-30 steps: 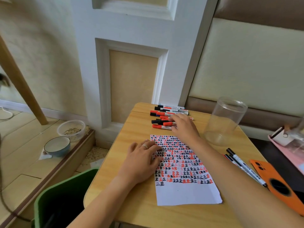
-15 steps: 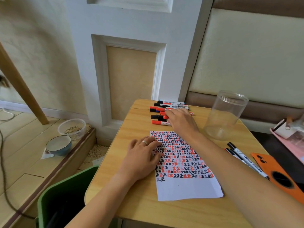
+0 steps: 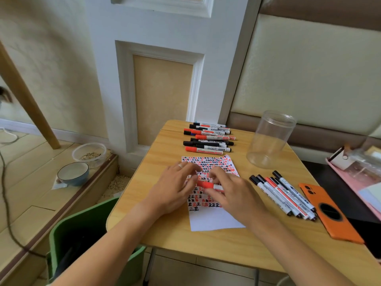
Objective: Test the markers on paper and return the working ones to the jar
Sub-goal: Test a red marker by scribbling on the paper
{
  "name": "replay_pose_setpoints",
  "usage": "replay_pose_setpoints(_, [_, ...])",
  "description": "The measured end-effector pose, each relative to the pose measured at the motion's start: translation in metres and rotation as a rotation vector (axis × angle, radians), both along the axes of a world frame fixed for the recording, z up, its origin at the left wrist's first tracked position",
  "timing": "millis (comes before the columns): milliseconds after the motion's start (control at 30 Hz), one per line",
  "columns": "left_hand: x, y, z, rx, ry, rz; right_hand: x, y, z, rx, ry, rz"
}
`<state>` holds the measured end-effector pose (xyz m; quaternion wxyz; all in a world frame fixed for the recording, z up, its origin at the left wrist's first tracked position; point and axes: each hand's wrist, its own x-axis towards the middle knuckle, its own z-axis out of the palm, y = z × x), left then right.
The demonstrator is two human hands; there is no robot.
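Red-capped white plastic marker [image 3: 209, 185] pinched at both ends, cap in left hand [image 3: 175, 186], barrel in right hand [image 3: 233, 191], above white paper sheet [image 3: 214, 218] densely inked red and black; smooth clear cylindrical jar [image 3: 270, 139] upright beyond paper on woodgrain desk [image 3: 206, 242]

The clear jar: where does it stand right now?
In the head view, the clear jar stands upright at the table's far right, beyond the loose markers and right of the marker row.

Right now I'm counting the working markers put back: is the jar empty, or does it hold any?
Empty. The clear jar stands upright and lidless on the table, with nothing visible inside through its wall.
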<state>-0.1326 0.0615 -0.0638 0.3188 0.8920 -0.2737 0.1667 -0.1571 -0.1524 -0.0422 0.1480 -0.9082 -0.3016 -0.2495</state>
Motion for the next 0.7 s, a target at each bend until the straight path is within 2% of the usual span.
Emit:
replay_pose_setpoints(100, [-0.014, -0.012, -0.001, 0.081, 0.039, -0.172, -0.013, 0.0, -0.002, -0.03, -0.103, -0.018])
replay_pose_setpoints(167, [-0.019, -0.018, -0.002, 0.043, 0.044, -0.192, -0.017, -0.001, -0.003, -0.047, -0.157, -0.016])
replay_pose_setpoints(300, [-0.019, -0.017, 0.0, 0.008, -0.002, -0.11, -0.02, -0.007, -0.004, 0.001, -0.11, -0.043])
replay_pose_setpoints(700, [-0.017, -0.019, -0.006, -0.01, -0.016, -0.083, -0.023, 0.001, -0.008, -0.091, 0.032, -0.133])
